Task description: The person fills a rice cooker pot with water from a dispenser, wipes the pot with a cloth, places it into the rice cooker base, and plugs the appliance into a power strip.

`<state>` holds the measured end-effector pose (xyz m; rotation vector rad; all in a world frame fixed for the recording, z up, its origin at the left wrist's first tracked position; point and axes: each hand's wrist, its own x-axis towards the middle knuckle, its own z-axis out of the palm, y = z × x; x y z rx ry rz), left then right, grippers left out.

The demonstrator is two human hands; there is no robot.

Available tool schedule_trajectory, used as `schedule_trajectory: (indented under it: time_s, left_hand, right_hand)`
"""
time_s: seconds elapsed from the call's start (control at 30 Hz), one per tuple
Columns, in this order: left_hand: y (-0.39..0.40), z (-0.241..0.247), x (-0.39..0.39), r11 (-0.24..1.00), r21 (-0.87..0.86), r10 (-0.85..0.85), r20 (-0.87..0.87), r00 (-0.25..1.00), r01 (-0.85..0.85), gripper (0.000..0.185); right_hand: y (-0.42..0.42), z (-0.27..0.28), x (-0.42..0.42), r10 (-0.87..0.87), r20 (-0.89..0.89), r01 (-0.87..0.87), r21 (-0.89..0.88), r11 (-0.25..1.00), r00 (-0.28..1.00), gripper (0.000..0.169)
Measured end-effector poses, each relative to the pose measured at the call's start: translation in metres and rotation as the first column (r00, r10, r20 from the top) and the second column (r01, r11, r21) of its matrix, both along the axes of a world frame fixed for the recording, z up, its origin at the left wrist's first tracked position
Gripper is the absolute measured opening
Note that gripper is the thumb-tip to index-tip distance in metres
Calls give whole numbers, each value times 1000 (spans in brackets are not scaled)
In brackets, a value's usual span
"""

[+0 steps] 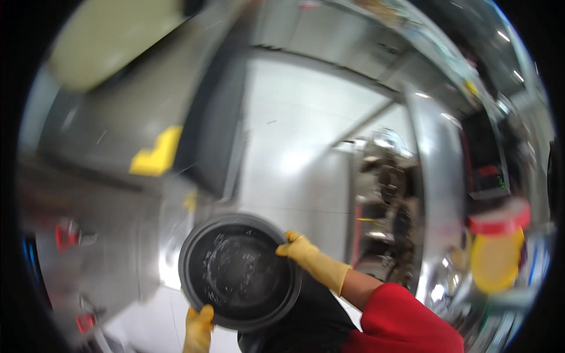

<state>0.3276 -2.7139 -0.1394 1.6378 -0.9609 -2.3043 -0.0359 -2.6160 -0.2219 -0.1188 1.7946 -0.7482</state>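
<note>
A round dark pot or inner cooking bowl (pixel 240 271) is held in front of my body, its open top facing up, with whitish residue or suds on its inner bottom. My left hand (pixel 201 324), in a yellow rubber glove, grips the rim at the lower left, thumb over the edge. My right hand (pixel 300 249), in a matching yellow glove, holds the rim at the right side. The fingers under the bowl are hidden by it.
Stainless steel cabinets (pixel 101 238) with red handles stand at the left. On the right, a steel shelf (pixel 435 176) has metal pots (pixel 390 183) beneath it and a yellow container with a red lid (pixel 496 260) near it. Tiled floor (pixel 291 132) lies between.
</note>
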Motion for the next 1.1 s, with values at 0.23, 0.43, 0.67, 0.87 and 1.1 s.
schedule_trajectory:
  time_s: [0.23,0.43,0.67,0.87,1.1]
  left_hand:
    - [31,117,-117,931,-18,-366,-89,926,366,66]
    - [37,176,-266,701,-223,-713,-184,677,677,54]
    - [112,254,-428,688,-338,-719,-437,541,642,46]
    - [124,215,-555,552,-418,-831,-209,515,721,47]
    - [172,216,-692,384,-382,-923,-157,350,841,29]
  right_hand:
    - [178,119,-47,-510,-60,500,-130,856,858,45]
    - [283,256,-72,-870,-29,813,-342,471,492,43]
    - [372,309,-149,-961,-5,819,-521,239,277,46]
    - [412,247,-250,-933,-356,777,-571,263,54,56]
    - [462,263,-302,-994,87,753,-650,-104,-62,51]
